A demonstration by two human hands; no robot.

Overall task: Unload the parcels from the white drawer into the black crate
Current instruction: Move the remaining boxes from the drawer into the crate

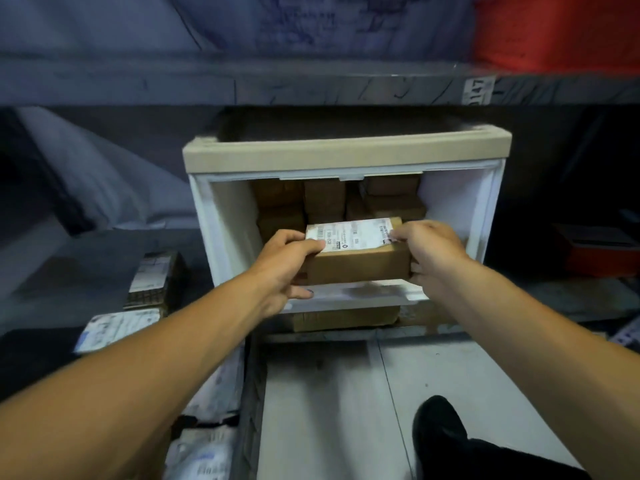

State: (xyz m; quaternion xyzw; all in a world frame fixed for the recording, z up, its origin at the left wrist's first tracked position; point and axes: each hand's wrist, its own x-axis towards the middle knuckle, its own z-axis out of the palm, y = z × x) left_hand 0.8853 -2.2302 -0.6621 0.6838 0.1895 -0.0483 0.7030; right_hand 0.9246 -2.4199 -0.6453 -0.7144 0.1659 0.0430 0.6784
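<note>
Brown parcel [358,259] sits at the white drawer [221,216] mouth, long axis left-right — left hand [287,258] and right hand [433,251] grip opposite ends, fingers curled round. Black crate not identifiable.

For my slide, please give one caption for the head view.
Both hands grip a labelled cardboard parcel at the white drawer.

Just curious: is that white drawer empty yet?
No. Brown parcels still fill the white drawer behind the held parcel.
</note>
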